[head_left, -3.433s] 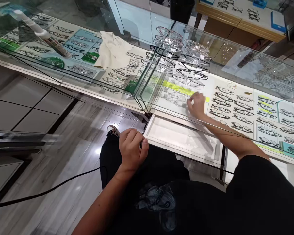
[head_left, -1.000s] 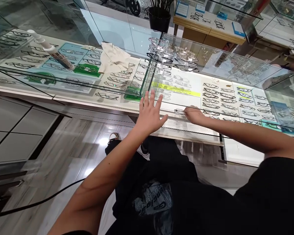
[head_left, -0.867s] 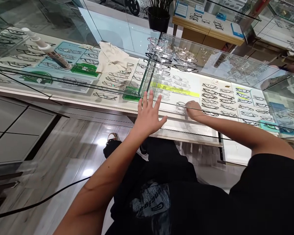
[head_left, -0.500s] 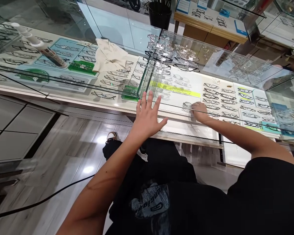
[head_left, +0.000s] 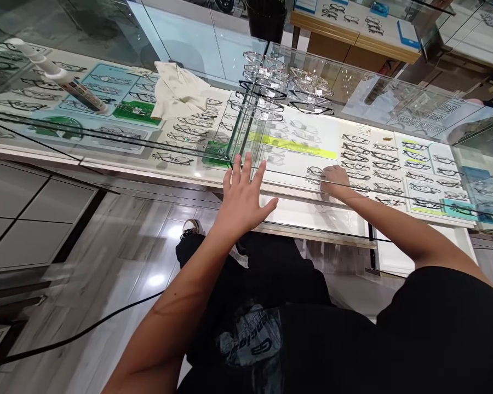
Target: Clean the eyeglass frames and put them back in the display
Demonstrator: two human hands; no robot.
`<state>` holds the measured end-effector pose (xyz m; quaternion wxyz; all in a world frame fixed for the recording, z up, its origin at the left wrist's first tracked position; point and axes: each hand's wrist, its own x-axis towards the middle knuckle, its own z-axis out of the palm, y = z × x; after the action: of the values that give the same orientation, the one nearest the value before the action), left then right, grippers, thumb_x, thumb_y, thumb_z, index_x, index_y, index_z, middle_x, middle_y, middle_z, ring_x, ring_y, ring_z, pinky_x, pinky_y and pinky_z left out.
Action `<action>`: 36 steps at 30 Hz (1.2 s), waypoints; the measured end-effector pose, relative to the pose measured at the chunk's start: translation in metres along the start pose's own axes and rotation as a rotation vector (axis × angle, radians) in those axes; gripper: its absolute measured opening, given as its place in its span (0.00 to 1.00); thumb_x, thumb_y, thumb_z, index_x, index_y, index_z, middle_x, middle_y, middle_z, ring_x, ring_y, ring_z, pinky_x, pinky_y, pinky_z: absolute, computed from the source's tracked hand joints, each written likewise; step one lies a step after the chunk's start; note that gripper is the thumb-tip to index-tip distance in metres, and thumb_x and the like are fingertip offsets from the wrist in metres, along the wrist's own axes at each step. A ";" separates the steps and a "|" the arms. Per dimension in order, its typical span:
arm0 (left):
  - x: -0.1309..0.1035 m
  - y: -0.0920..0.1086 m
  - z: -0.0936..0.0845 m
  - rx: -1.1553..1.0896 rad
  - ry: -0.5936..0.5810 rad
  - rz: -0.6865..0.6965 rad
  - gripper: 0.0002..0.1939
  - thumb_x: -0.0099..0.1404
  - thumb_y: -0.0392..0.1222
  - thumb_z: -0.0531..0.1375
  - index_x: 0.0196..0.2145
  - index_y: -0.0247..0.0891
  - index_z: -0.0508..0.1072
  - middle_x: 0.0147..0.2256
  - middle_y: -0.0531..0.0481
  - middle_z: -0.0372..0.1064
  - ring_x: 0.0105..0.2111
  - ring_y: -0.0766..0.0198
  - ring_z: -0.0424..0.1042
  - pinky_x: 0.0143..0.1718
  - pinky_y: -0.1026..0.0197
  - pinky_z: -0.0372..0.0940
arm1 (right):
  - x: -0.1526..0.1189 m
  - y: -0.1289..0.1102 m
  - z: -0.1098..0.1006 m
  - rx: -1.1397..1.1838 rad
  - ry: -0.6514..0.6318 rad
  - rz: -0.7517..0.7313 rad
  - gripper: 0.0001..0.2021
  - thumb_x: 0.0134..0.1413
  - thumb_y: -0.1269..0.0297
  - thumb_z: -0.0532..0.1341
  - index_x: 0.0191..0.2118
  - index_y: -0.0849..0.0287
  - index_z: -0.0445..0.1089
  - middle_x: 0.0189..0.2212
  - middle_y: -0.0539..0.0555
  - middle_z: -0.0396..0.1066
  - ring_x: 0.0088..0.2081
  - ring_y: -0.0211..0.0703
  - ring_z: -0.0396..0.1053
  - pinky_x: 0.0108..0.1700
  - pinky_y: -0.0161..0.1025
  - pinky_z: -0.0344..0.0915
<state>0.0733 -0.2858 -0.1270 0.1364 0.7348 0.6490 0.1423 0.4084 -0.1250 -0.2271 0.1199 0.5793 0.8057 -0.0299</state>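
Note:
My left hand (head_left: pixel 243 198) lies with its fingers spread at the front edge of the glass counter, near a corner seam. Inside the lit case, seen through the glass top, my right hand (head_left: pixel 336 180) has its fingers closed at one side of a pair of eyeglasses (head_left: pixel 314 173). The glasses sit low over the white case floor; the fingertips are partly hidden. On the glass above stand several clear and dark frames (head_left: pixel 310 90). To the right of my right hand, rows of eyeglasses (head_left: pixel 355 156) lie in the case.
A beige cloth (head_left: pixel 178 93) and a spray bottle (head_left: pixel 72 85) are on the glass top to the left. A green box (head_left: pixel 217 153) lies under the glass near my left hand. A black cable (head_left: pixel 86 328) hangs at the lower left. Behind is a wooden display table (head_left: pixel 355 35).
The view has shifted slightly. My right hand stays at the eyeglasses, which look slightly more tilted. My left hand remains spread at the counter edge.

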 end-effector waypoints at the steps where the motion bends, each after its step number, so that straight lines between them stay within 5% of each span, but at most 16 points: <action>1: -0.001 0.000 0.001 -0.001 0.004 0.000 0.51 0.72 0.63 0.60 0.83 0.46 0.45 0.84 0.43 0.31 0.83 0.36 0.25 0.81 0.29 0.35 | 0.000 0.001 -0.001 0.000 -0.010 -0.001 0.17 0.64 0.67 0.62 0.54 0.63 0.82 0.63 0.66 0.76 0.61 0.62 0.65 0.63 0.51 0.59; 20: -0.007 -0.002 0.002 -0.011 -0.001 -0.006 0.50 0.73 0.63 0.59 0.83 0.48 0.44 0.84 0.44 0.33 0.83 0.38 0.25 0.81 0.29 0.34 | -0.014 -0.016 -0.035 -0.057 -0.112 -0.013 0.15 0.66 0.63 0.62 0.50 0.62 0.84 0.61 0.68 0.76 0.61 0.67 0.65 0.64 0.57 0.58; 24: -0.008 -0.001 0.001 0.001 0.000 -0.008 0.50 0.73 0.63 0.59 0.83 0.44 0.45 0.84 0.42 0.30 0.83 0.37 0.25 0.81 0.29 0.34 | -0.033 -0.046 -0.071 -0.051 -0.186 -0.058 0.17 0.67 0.60 0.62 0.53 0.63 0.81 0.65 0.71 0.72 0.64 0.70 0.65 0.62 0.57 0.61; 28: -0.008 0.001 0.001 0.002 0.014 -0.008 0.50 0.72 0.63 0.60 0.82 0.44 0.48 0.84 0.41 0.31 0.83 0.37 0.26 0.81 0.30 0.36 | -0.084 -0.096 -0.130 0.058 -0.448 -0.333 0.10 0.69 0.58 0.62 0.41 0.54 0.80 0.43 0.56 0.83 0.41 0.48 0.75 0.41 0.41 0.65; 30: -0.008 0.002 0.000 -0.004 0.019 -0.007 0.49 0.72 0.63 0.60 0.82 0.45 0.48 0.83 0.42 0.34 0.83 0.38 0.26 0.81 0.30 0.36 | -0.108 -0.112 -0.165 0.171 -0.573 -0.564 0.20 0.75 0.51 0.55 0.35 0.54 0.77 0.33 0.55 0.80 0.32 0.45 0.72 0.35 0.42 0.60; 33: -0.007 0.003 -0.001 0.003 0.004 -0.018 0.50 0.72 0.63 0.60 0.82 0.43 0.48 0.83 0.42 0.34 0.83 0.39 0.26 0.82 0.31 0.35 | -0.107 -0.107 -0.213 0.228 -0.293 -0.555 0.25 0.76 0.43 0.55 0.34 0.55 0.77 0.32 0.55 0.79 0.33 0.47 0.73 0.37 0.44 0.62; 36: -0.007 0.004 -0.002 0.015 -0.014 -0.033 0.50 0.72 0.63 0.60 0.82 0.41 0.48 0.83 0.40 0.33 0.83 0.38 0.25 0.82 0.32 0.34 | -0.046 -0.074 -0.236 0.187 0.177 -0.394 0.30 0.76 0.37 0.52 0.44 0.57 0.81 0.41 0.60 0.82 0.46 0.58 0.76 0.49 0.52 0.68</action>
<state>0.0753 -0.2931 -0.1243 0.1378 0.7259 0.6612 0.1300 0.3153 -0.1475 0.0054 -0.0135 0.4198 0.9043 -0.0761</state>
